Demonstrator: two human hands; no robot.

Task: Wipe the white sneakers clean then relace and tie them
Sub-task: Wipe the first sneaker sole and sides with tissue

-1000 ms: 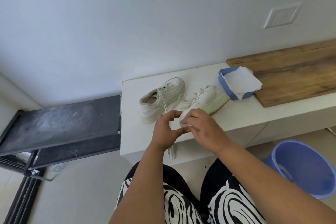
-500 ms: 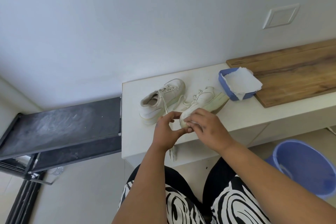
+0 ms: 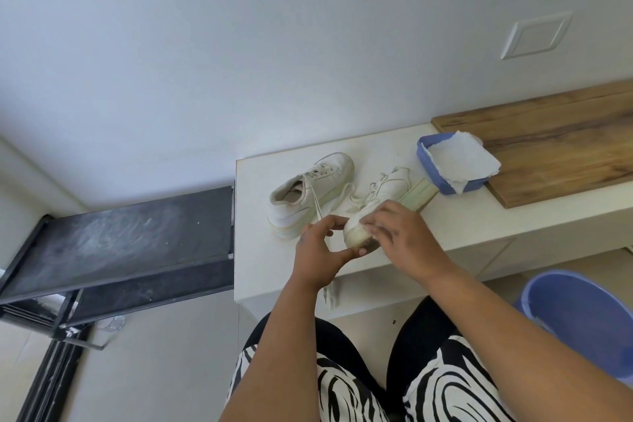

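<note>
A black shelf (image 3: pixel 113 243) is standing at the far left, beside a white counter (image 3: pixel 455 216). On the counter's left part, one sneaker (image 3: pixel 308 192) is sitting upright, its loose lace (image 3: pixel 317 205) trailing toward the counter's front edge. The left hand (image 3: pixel 320 252) is curling its thumb and fingers around the near end of the second sneaker (image 3: pixel 383 202), which is lying tilted on its side. The right hand (image 3: pixel 402 240) is lying over that same end with fingers bent; whether it is pinching a wipe, I cannot tell. Further right, a blue tray (image 3: pixel 430 164) with a white paper towel (image 3: pixel 459 158) is resting against a wooden board (image 3: pixel 555 140). A blue bucket (image 3: pixel 582 312) is standing below on the floor.
</note>
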